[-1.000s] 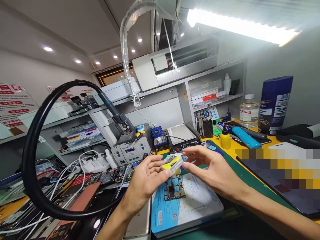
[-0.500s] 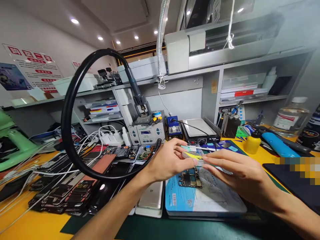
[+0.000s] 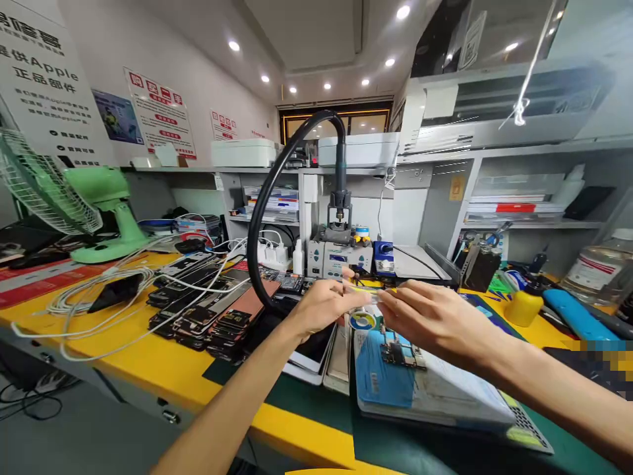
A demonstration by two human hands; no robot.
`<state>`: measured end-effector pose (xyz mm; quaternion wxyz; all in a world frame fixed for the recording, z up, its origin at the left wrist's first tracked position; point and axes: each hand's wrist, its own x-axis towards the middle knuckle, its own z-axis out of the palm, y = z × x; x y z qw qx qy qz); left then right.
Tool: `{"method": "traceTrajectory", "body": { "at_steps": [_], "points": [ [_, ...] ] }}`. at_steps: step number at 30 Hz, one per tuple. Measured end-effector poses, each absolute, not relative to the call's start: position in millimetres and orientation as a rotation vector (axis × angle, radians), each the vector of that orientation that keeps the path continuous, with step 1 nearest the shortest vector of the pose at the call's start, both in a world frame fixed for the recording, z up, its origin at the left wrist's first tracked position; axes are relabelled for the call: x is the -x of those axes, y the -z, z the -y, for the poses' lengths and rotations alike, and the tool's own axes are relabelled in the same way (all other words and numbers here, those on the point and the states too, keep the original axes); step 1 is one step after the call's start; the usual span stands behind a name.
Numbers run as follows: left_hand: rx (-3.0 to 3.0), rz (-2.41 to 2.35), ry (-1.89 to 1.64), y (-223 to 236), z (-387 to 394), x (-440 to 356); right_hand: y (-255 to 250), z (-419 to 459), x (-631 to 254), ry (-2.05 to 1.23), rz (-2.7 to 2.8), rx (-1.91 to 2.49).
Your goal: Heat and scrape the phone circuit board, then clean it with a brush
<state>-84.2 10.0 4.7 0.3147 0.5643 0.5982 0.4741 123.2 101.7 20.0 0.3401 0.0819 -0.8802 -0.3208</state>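
My left hand (image 3: 324, 305) and my right hand (image 3: 428, 320) meet above the bench, both pinching a small clear plastic case with a yellow label (image 3: 364, 291) between their fingertips. Just below them a small circuit board (image 3: 401, 353) lies on a blue and white box (image 3: 420, 386). A roll of tape (image 3: 363, 321) sits right under the case.
A black hose (image 3: 277, 191) arcs up from the rework station (image 3: 339, 254). Opened phones and parts (image 3: 212, 313) with white cables (image 3: 113, 290) cover the yellow bench at left, by a green fan (image 3: 79, 211). A yellow bottle (image 3: 524, 307), blue tool (image 3: 576, 320) and clear bottle (image 3: 601, 267) stand at right.
My view has swung left, so the fan and the bench's left side now show. Both hands kept the case between them and turned it nearly edge-on.
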Motion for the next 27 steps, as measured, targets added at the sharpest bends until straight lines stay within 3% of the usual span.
{"method": "traceTrajectory", "body": {
  "at_steps": [19, 27],
  "points": [
    [-1.112, -1.500, -1.324, 22, 58, 85, 9, -38, -101, 1.009, 2.406, -0.222],
    [-1.044, -1.596, -1.317, 37, 77, 95, 15, -35, -102, 0.730, 2.461, -0.160]
  ]
}}
